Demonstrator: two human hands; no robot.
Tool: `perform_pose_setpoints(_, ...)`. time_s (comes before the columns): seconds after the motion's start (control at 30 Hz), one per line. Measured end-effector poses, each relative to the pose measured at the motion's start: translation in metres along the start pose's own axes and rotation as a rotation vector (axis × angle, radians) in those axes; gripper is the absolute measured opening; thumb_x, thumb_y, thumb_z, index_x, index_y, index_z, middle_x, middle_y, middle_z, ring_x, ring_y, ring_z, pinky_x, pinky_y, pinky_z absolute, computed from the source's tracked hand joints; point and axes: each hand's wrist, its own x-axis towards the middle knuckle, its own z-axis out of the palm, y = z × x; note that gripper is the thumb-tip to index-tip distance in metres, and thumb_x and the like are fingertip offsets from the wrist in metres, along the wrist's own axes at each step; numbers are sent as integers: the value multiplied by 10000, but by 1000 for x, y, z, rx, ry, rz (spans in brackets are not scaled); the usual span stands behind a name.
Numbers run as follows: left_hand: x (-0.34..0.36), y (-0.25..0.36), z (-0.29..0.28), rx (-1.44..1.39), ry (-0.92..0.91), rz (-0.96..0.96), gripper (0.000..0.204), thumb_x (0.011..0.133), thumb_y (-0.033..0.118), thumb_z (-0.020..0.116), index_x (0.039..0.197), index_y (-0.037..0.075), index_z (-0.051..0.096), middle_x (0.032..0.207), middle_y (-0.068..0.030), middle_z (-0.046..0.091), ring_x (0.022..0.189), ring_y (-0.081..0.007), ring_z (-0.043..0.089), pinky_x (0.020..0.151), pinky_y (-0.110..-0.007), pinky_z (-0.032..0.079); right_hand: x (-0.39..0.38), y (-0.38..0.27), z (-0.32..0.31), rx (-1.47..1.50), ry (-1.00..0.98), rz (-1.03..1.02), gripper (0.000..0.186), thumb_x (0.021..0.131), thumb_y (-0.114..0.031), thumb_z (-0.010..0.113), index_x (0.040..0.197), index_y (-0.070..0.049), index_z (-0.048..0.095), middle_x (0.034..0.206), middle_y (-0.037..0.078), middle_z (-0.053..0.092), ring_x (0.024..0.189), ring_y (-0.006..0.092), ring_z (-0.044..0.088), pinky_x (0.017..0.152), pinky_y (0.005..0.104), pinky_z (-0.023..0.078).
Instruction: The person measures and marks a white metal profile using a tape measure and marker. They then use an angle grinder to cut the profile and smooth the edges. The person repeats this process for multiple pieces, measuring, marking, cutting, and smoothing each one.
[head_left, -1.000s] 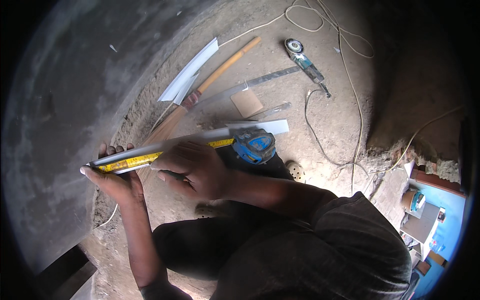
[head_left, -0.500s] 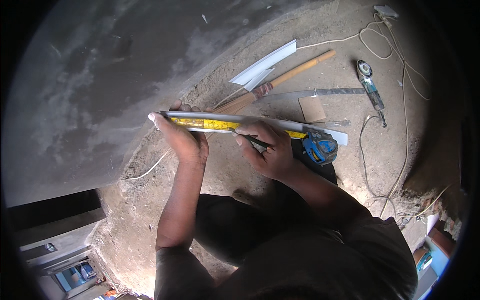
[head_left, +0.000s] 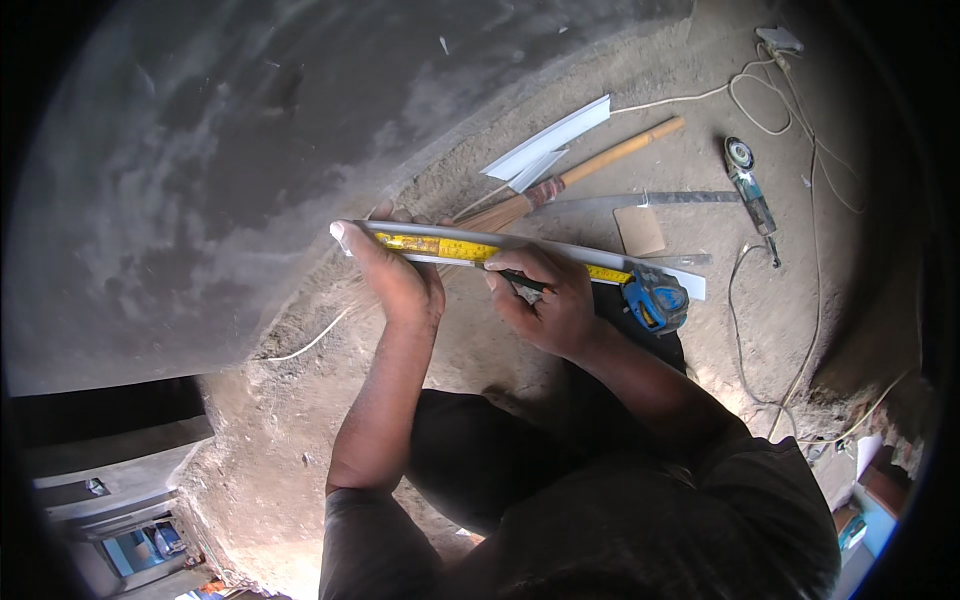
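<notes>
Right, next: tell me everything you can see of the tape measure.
The tape measure has a scuffed blue-and-dark case, apparently plastic, tilted near the right end of a pale strip. Its yellow, dark-marked blade is drawn out leftward along the strip, worn-looking toward its end by the left hand. The right hand covers part of it, holding a pencil-like tool, tip by the blade's near edge; contact is unclear.

Nothing legible; not even tape blade (head_left: 465, 249)

Dusty floor (head_left: 285, 480) holds grinder (head_left: 752, 195) w/ cord (head_left: 734, 310); white strips (head_left: 555, 136) lie nr broom (head_left: 622, 152); tan sq. pc (head_left: 638, 232) nr long grey strip (head_left: 690, 198).
</notes>
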Motion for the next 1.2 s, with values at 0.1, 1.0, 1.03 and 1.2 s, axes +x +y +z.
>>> perform_pose_setpoints(0.1,2,-2,-3,17,-16,14,803,1071,788,384,1228,14,526,982,-124,587,863,-292,671,916,-629,642,-1,2,3,-8,19,-11,162,907,-97,794,1034,-67,697,955,148,750,843,363,757,742,453,602)
perform_pose_setpoints(1.0,7,-5,-9,70,-49,-10,851,1081,785,354,1362,-12,446,1250,-192,464,1164,-339,581,1022,-653,577,-3,10,8,-62,2,-36,234,894,-31,822,1098,-64,713,979,141,776,887,342,788,764,415,618)
perform_pose_setpoints(1.03,6,-5,-8,78,-45,-10,862,1078,791,352,1368,-16,443,1259,-197,458,1173,-342,577,1028,-652,576,-3,10,7,-59,0,-33,232,895,-32,822,1097,-64,712,979,142,775,886,343,788,764,415,618)
perform_pose_setpoints(1.2,2,-5,1,57,31,-5,814,1085,780,358,1266,3,516,1068,-135,535,1004,-289,615,972,-613,602,-1,9,6,-56,-4,-22,198,908,-63,814,1072,-65,704,967,144,768,879,351,780,764,428,614)
